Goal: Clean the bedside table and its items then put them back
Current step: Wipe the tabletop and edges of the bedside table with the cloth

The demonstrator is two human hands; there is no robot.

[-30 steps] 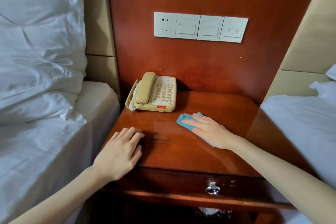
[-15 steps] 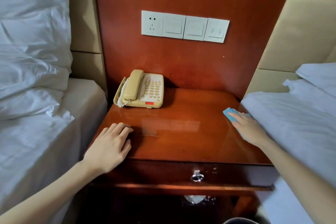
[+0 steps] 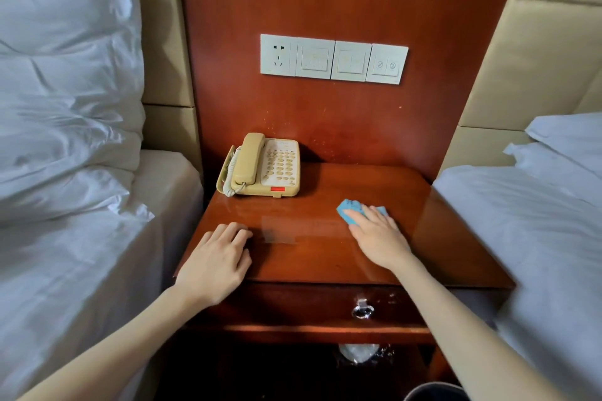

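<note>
Red-brown polished wood fills the middle of what we see: the bedside table [image 3: 309, 257] stands between two white-sheeted beds, with a panel of the same wood behind it. On the front left corner of its surface we rest our left hand [image 3: 216, 262], palm down. Its fingers [image 3: 233, 233] are loosely bent and hold nothing.

Our right hand [image 3: 378, 238] lies toward the right of the surface with its fingers straight and close together, pressing flat on a blue cloth [image 3: 348, 210]. The cloth shows beyond the fingertips and at the far side of the hand.

A beige telephone [image 3: 264, 166] sits at the back left of the surface, handset in its cradle, well apart from both hands. Above it a white switch panel [image 3: 334, 58] is fixed to the wood. Below the front edge, the drawer [image 3: 293, 306] has a metal ring pull [image 3: 361, 309]. A white pillow [image 3: 65, 75] leans on the left bed [image 3: 81, 254].
</note>
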